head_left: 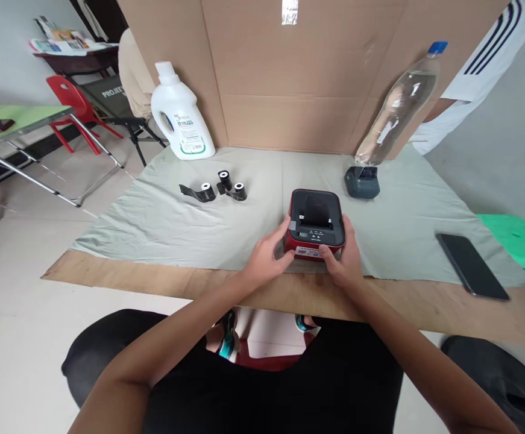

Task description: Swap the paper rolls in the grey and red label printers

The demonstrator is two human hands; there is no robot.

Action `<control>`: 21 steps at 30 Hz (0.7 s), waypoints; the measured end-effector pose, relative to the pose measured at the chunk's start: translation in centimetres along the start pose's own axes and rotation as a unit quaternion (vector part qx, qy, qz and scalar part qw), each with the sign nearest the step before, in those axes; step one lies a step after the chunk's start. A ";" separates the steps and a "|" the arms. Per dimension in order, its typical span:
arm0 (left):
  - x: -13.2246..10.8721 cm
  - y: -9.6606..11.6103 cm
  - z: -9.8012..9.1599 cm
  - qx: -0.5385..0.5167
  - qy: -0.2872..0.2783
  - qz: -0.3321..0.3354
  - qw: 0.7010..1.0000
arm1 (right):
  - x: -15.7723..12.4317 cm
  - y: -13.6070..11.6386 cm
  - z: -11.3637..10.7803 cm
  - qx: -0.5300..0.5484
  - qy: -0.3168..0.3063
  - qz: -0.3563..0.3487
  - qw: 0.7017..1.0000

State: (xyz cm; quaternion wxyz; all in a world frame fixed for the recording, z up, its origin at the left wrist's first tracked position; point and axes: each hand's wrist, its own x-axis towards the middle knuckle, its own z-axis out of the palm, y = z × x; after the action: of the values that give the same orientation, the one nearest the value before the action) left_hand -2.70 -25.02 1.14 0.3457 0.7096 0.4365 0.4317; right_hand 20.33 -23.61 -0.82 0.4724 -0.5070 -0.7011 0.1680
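Note:
A small red and black label printer (pixel 315 222) sits on the grey cloth (pixel 163 217) near the table's front edge. My left hand (pixel 269 256) grips its left side, fingers curled against the red casing. On the printer's right front corner, my right hand (pixel 343 256) is wrapped with its thumb at the front. The printer's top lid looks closed. Three small black paper rolls (pixel 219 187) lie to the far left of the printer, out of reach of both hands.
A white detergent jug (pixel 178 114) stands at the back left. A clear plastic bottle (pixel 400 102) leans over a second dark printer (pixel 361 181). A black phone (pixel 471 265) lies at the right. Cardboard (pixel 298 72) walls the back. A person in a white shirt (pixel 479 66) stands behind right.

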 end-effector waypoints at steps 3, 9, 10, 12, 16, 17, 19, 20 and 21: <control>-0.2 0.0 0.0 0.020 -0.002 0.010 1.000 | 0.6 0.0 -0.3 -0.006 0.005 -0.011 1.000; -0.5 0.3 -0.7 0.092 -0.034 0.044 0.994 | 3.8 -0.8 -2.9 -0.041 -0.090 -0.001 0.995; -0.5 0.5 -1.0 0.113 -0.039 0.054 0.991 | 4.3 -0.9 -3.5 -0.043 -0.121 0.020 0.991; -0.4 0.8 -1.4 0.157 -0.039 0.090 0.983 | 4.8 -1.0 -4.5 -0.034 -0.181 0.061 0.981; 0.1 0.5 -1.5 0.196 0.013 0.174 0.965 | 4.5 -0.4 -5.5 0.023 -0.258 0.084 0.962; 0.3 0.2 -1.4 0.186 0.031 0.189 0.964 | 4.3 -0.2 -5.6 0.039 -0.271 0.085 0.958; 0.6 -0.6 -0.9 0.140 0.063 0.211 0.965 | 4.0 0.1 -5.8 0.056 -0.292 0.094 0.950; 0.8 -0.9 -0.7 0.109 0.076 0.216 0.967 | 4.0 0.2 -5.9 0.057 -0.298 0.101 0.948; 1.1 -1.3 -0.3 0.075 0.089 0.214 0.970 | 3.9 0.3 -6.0 0.053 -0.301 0.109 0.946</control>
State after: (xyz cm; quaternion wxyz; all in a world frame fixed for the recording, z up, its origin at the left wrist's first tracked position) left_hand -3.15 -23.54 0.51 0.1507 0.7695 0.3345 0.5228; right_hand 25.29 -21.50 3.87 0.2442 -0.4802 -0.7414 0.4002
